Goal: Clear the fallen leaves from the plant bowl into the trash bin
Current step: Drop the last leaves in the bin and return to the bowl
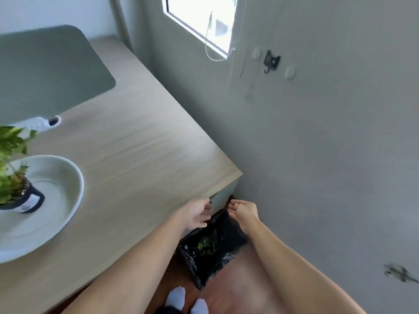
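A white plant bowl (pixel 61 200) sits at the left of the wooden desk, with a dark potted green plant (pixel 13 189) standing in it. On the floor beside the desk's corner stands a trash bin (pixel 229 232) lined with a black bag, and green leaves (pixel 206 245) lie inside it. Both my hands hover above the bin. My left hand (pixel 196 215) has its fingers spread, pointing down, with nothing in it. My right hand (pixel 243 211) is loosely cupped, fingers apart, and also holds nothing I can see.
The wooden desk (pixel 136 155) fills the left half, with a grey-green mat (pixel 45 71) at its back. A grey wall (pixel 317 132) with a black hook (pixel 272 62) stands close on the right. My feet in white socks (pixel 186 300) stand on the brown floor near the bin.
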A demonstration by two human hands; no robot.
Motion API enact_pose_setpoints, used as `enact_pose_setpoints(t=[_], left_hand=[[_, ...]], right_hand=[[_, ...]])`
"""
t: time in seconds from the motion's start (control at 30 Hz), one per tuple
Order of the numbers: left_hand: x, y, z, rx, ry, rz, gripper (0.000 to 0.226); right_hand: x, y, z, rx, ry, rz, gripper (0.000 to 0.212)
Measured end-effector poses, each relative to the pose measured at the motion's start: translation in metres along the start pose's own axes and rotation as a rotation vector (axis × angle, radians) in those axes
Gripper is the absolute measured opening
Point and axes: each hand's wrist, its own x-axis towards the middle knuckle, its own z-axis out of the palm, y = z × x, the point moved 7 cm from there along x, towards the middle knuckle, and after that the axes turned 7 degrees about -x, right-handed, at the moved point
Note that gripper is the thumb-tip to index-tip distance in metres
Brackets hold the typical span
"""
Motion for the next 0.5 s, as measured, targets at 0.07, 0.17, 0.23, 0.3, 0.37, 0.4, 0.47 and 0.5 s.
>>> enact_pose_setpoints(t=[0.07, 0.17, 0.23, 0.3, 0.37, 0.4, 0.47, 0.5], left_hand=[[-0.031, 0.022, -0.004, -0.031, -0.005, 0.065, 0.03], [-0.079, 0.048, -0.034, -0.075, 0.052, 0.183, 0.027], [-0.107, 0.056, -0.068, -0.12, 0.103, 0.257, 0.029], [-0.127, 0.055, -0.107, -0.185, 0.168, 0.306, 0.03], [-0.149, 0.049, -0.147, -0.255, 0.261, 0.354, 0.031], [-0.162, 0.044, -0.168, -0.296, 0.317, 0.375, 0.032], [-0.187, 0.03, -0.211, -0.369, 0.424, 0.402, 0.029], [-0.197, 0.022, -0.231, -0.397, 0.465, 0.407, 0.027]], right_hand=[[-0.015, -0.032, 0.011, -0.028, -0.009, -0.066, 0.031], [-0.038, -0.067, 0.045, -0.064, -0.09, -0.134, 0.032], [-0.052, -0.084, 0.079, -0.113, -0.179, -0.169, 0.033], [-0.066, -0.092, 0.114, -0.17, -0.261, -0.205, 0.033], [-0.081, -0.096, 0.15, -0.212, -0.322, -0.238, 0.031], [-0.09, -0.097, 0.171, -0.226, -0.351, -0.252, 0.029], [-0.111, -0.095, 0.213, -0.266, -0.42, -0.28, 0.026], [-0.122, -0.093, 0.233, -0.296, -0.451, -0.288, 0.025]])
